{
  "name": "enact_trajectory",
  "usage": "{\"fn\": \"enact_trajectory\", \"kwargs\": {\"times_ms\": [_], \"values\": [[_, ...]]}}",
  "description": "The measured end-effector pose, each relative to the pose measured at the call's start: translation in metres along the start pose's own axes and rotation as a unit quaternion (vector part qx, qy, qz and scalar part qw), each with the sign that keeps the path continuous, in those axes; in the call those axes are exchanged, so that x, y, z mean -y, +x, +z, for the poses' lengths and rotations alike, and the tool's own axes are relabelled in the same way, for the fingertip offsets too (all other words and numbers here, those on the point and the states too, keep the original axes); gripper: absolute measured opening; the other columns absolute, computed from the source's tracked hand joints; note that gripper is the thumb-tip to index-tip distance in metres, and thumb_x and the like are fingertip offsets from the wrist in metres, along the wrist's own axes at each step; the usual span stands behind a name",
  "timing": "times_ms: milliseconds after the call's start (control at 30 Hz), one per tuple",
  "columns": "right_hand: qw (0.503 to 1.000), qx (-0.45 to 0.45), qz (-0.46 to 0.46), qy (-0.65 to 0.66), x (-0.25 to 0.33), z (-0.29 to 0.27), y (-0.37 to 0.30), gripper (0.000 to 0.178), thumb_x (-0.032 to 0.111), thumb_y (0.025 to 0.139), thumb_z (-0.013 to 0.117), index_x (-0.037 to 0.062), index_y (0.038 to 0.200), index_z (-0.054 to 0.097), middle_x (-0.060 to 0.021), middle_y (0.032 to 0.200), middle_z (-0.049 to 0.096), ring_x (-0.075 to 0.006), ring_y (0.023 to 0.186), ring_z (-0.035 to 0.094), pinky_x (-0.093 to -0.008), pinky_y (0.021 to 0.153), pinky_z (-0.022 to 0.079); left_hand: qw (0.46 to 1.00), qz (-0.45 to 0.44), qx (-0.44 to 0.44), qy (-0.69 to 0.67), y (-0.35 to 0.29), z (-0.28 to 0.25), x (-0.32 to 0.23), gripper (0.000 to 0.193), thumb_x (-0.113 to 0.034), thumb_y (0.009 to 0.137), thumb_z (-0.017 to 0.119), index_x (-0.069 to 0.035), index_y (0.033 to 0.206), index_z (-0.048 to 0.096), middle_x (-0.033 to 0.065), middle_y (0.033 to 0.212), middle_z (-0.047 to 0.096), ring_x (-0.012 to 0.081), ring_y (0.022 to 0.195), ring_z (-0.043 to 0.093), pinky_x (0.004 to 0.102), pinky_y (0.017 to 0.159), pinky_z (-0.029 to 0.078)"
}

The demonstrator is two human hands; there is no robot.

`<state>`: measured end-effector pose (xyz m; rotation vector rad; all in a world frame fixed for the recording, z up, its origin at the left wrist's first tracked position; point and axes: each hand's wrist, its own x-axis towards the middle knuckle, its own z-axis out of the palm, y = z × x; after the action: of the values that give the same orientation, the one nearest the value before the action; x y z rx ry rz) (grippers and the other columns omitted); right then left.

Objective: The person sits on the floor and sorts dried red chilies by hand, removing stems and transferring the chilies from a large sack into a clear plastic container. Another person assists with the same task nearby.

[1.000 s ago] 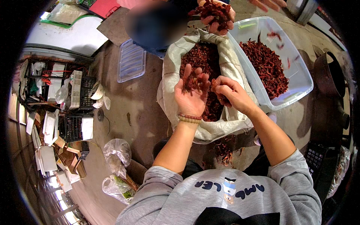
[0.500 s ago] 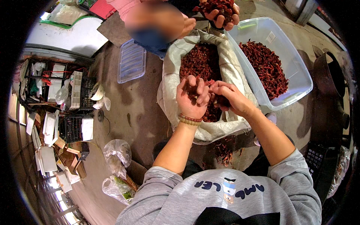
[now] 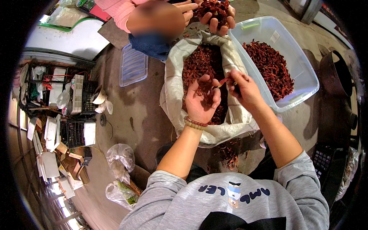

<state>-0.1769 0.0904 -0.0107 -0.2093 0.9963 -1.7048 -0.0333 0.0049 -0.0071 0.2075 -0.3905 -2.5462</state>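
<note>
Over a white woven sack (image 3: 174, 69) of dried red chilies (image 3: 195, 63), my left hand (image 3: 203, 97) is palm up with curled fingers, cupping a few dark red chilies. To its right, my right hand (image 3: 243, 89) pinches one dried red chili (image 3: 224, 81) between thumb and fingers. The chili's near end lies close to my left fingertips; whether they touch it I cannot tell. A translucent plastic tub (image 3: 303, 82) stands right of the sack, with more dried chilies (image 3: 270, 69) heaped inside.
Across the sack, another person's hand (image 3: 216, 21) holds a clump of dried chilies. A clear plastic lid (image 3: 133, 65) lies on the floor at left. Loose chili bits (image 3: 230, 157) are scattered before the sack. Plastic bags (image 3: 120, 157) lie at lower left; a dark metal drum (image 3: 337, 73) stands right.
My right hand has drawn away up and right from my left, pulling a chili into view. My left fingers have loosened somewhat. The other person's hands have come closer together.
</note>
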Motion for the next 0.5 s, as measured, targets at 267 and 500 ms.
{"fn": "enact_trajectory", "kwargs": {"times_ms": [267, 500], "values": [[0.997, -0.069, -0.022, 0.025, 0.018, -0.011, 0.007, 0.032, 0.038, 0.095, 0.051, 0.0071, 0.088, 0.054, -0.0043, 0.073, 0.059, -0.0138, 0.060, 0.055, -0.0257, 0.050, 0.041, 0.999, 0.019, 0.001, -0.036, 0.004, 0.004, -0.002, 0.043, -0.028, 0.098, 0.033, -0.010, 0.135, 0.043, 0.0152, 0.136, 0.045, 0.0320, 0.126, 0.043, 0.0444, 0.102, 0.039], [0.999, 0.047, 0.015, -0.005, 0.010, 0.004, -0.002, 0.028, 0.031, 0.097, 0.049, 0.0029, 0.094, 0.055, -0.0058, 0.073, 0.058, -0.0159, 0.064, 0.060, -0.0259, 0.053, 0.047, 0.999, 0.051, -0.002, -0.010, 0.006, 0.007, 0.000, 0.044, -0.026, 0.098, 0.031, -0.011, 0.139, 0.039, 0.0128, 0.143, 0.038, 0.0304, 0.133, 0.034, 0.0447, 0.109, 0.031]]}}
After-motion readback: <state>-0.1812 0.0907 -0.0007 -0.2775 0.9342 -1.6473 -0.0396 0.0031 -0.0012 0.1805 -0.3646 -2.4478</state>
